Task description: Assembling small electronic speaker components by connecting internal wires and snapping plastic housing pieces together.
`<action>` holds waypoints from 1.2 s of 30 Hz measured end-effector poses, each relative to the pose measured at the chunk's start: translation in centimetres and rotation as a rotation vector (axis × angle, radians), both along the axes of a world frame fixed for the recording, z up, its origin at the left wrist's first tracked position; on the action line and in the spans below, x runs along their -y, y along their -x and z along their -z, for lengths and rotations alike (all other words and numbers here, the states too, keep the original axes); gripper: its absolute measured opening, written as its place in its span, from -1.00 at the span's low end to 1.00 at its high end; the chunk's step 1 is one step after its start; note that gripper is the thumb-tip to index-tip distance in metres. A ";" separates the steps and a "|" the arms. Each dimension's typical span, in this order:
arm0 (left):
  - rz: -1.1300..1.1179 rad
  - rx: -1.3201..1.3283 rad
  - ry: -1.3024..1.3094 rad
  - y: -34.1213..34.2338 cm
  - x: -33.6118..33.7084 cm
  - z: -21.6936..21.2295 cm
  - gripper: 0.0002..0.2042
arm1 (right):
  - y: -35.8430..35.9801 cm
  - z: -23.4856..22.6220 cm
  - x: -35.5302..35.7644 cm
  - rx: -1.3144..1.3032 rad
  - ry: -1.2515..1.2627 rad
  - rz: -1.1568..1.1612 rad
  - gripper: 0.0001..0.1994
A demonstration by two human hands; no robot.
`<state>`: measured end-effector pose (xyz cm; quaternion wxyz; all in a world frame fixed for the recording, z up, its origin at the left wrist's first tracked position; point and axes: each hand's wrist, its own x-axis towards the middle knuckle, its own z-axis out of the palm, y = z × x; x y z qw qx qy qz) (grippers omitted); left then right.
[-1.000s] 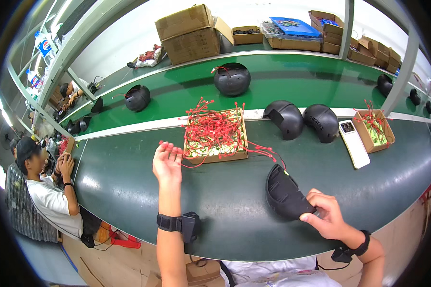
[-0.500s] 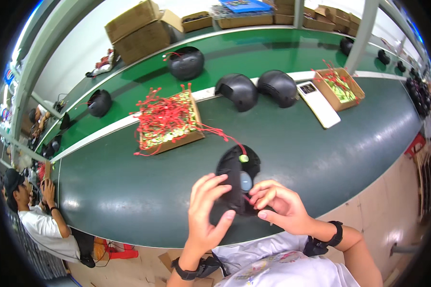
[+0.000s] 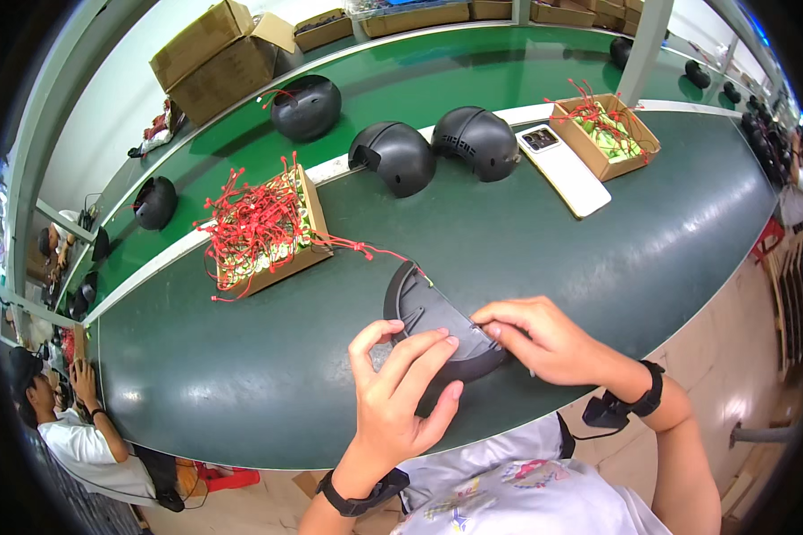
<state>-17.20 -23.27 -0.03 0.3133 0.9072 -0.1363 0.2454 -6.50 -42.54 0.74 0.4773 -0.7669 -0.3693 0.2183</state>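
A black helmet shell [image 3: 424,314] lies on its side near the front edge of the green table [image 3: 241,374], its hollow inside turned toward me. My left hand [image 3: 400,392] rests on its lower rim with thumb raised and fingers spread over it. My right hand [image 3: 542,334] grips the shell's right end. A red string runs from the shell's upper edge to a cardboard box [image 3: 263,234] full of red-stringed tags at the left.
Two black helmets [image 3: 397,156] [image 3: 477,138] and a white flat box [image 3: 562,165] lie behind. A second tag box [image 3: 605,132] is far right. More helmets and cartons sit on the green conveyor. Another person [image 3: 58,419] sits at lower left.
My left hand came back from the tag box to the helmet shell. The shell has been turned so its hollow inside shows, and both hands now hold it.
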 end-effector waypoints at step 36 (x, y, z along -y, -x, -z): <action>-0.025 -0.247 0.288 -8.8 -12.5 -0.7 -0.85 | -7.4 -2.8 -4.0 0.102 0.169 -0.101 -0.55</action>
